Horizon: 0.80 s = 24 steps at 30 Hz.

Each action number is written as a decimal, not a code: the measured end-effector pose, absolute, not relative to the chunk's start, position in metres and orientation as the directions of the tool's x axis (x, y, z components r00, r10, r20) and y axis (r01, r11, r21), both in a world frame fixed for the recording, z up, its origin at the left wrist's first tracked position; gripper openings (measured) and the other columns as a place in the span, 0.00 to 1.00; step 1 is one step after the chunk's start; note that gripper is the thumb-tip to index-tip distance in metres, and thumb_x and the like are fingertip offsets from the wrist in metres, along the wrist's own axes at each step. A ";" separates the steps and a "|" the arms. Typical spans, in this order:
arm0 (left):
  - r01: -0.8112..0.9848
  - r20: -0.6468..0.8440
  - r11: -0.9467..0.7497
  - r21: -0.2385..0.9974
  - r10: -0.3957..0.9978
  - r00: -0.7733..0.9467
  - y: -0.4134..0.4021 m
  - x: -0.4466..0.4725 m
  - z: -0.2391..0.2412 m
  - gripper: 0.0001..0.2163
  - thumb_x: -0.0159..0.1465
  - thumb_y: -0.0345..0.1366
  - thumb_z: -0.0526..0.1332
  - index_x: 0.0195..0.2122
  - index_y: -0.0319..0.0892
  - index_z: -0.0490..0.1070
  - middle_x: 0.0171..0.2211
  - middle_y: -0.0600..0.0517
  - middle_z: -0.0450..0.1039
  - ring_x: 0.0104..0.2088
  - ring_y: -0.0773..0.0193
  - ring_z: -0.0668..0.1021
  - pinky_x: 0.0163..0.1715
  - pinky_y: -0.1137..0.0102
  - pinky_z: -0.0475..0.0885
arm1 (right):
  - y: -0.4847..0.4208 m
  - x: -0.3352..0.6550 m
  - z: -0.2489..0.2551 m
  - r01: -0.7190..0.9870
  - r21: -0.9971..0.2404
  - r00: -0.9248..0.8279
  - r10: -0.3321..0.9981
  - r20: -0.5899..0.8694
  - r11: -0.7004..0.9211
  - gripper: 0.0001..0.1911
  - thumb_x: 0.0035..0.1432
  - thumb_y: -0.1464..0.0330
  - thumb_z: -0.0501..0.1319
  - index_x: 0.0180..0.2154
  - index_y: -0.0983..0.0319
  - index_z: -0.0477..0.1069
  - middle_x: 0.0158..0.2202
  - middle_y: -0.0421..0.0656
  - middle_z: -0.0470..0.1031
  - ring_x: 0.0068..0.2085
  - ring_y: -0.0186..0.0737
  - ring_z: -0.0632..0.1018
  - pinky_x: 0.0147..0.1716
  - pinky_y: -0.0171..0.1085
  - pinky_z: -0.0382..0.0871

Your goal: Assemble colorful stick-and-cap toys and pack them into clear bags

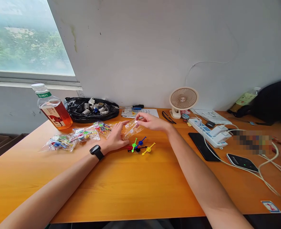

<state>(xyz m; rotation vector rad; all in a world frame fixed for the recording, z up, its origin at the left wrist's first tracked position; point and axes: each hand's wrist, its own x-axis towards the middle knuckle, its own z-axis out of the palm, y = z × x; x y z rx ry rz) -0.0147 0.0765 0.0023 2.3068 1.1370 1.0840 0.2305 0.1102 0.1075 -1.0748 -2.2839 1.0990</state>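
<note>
Both hands hold a small clear plastic bag (132, 129) just above the wooden desk (135, 187). My left hand (115, 136), with a black watch on its wrist, grips the bag's lower end. My right hand (151, 121) pinches the upper end with closed fingers. Right below the bag lie several small coloured plastic pieces (139, 146), green, blue, red, black and yellow, loose on the desk. To the left lie several more clear bags of coloured pieces (75, 136).
A bottle of amber drink (52, 108) and a black bag of small parts (91, 109) stand at the back left. A small fan (182, 100), a power strip (209, 132) with cables, two phones (203, 146) and a black backpack (274, 101) fill the right side.
</note>
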 end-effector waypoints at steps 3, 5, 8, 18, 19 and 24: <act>0.512 0.488 -0.618 0.596 0.786 0.380 0.078 -0.016 0.002 0.39 0.53 0.31 0.65 0.68 0.47 0.60 0.63 0.43 0.68 0.61 0.44 0.71 0.62 0.51 0.67 | 0.111 0.229 0.111 0.487 -0.757 -0.620 0.783 0.052 0.435 0.10 0.72 0.60 0.59 0.45 0.60 0.73 0.39 0.43 0.84 0.43 0.42 0.81 0.42 0.36 0.71; 0.509 0.489 -0.618 0.600 0.786 0.379 0.078 -0.016 0.002 0.39 0.53 0.31 0.65 0.68 0.46 0.60 0.63 0.43 0.67 0.61 0.44 0.71 0.62 0.51 0.67 | 0.110 0.230 0.114 0.486 -0.760 -0.632 0.774 0.036 0.432 0.16 0.73 0.56 0.57 0.45 0.60 0.75 0.39 0.44 0.83 0.40 0.41 0.79 0.37 0.35 0.71; 0.505 0.488 -0.610 0.611 0.792 0.367 0.078 -0.016 0.002 0.38 0.53 0.31 0.64 0.68 0.45 0.61 0.63 0.43 0.68 0.61 0.44 0.71 0.62 0.51 0.68 | 0.110 0.236 0.118 0.467 -0.758 -0.683 0.730 0.017 0.455 0.19 0.70 0.53 0.60 0.44 0.61 0.79 0.41 0.45 0.83 0.38 0.40 0.79 0.36 0.35 0.72; 0.541 0.440 -0.581 0.609 0.814 0.379 0.080 -0.017 -0.001 0.41 0.54 0.39 0.71 0.69 0.45 0.59 0.62 0.41 0.67 0.61 0.41 0.71 0.60 0.49 0.69 | 0.117 0.246 0.115 0.436 -0.726 -0.721 0.689 0.072 0.532 0.09 0.60 0.66 0.65 0.38 0.62 0.83 0.40 0.44 0.84 0.43 0.43 0.82 0.46 0.39 0.73; 0.543 0.435 -0.576 0.611 0.817 0.378 0.080 -0.017 -0.001 0.42 0.54 0.40 0.72 0.69 0.45 0.59 0.62 0.41 0.68 0.60 0.41 0.72 0.60 0.48 0.69 | 0.116 0.246 0.117 0.439 -0.721 -0.711 0.698 0.087 0.536 0.09 0.59 0.66 0.65 0.38 0.62 0.83 0.40 0.44 0.84 0.43 0.44 0.82 0.46 0.39 0.73; 0.530 0.433 -0.570 0.628 0.821 0.371 0.080 -0.017 -0.001 0.42 0.55 0.41 0.72 0.69 0.46 0.58 0.62 0.41 0.68 0.59 0.41 0.72 0.60 0.48 0.69 | 0.110 0.246 0.123 0.446 -0.718 -0.691 0.715 0.103 0.535 0.08 0.59 0.65 0.66 0.38 0.61 0.82 0.40 0.44 0.84 0.43 0.45 0.81 0.46 0.40 0.73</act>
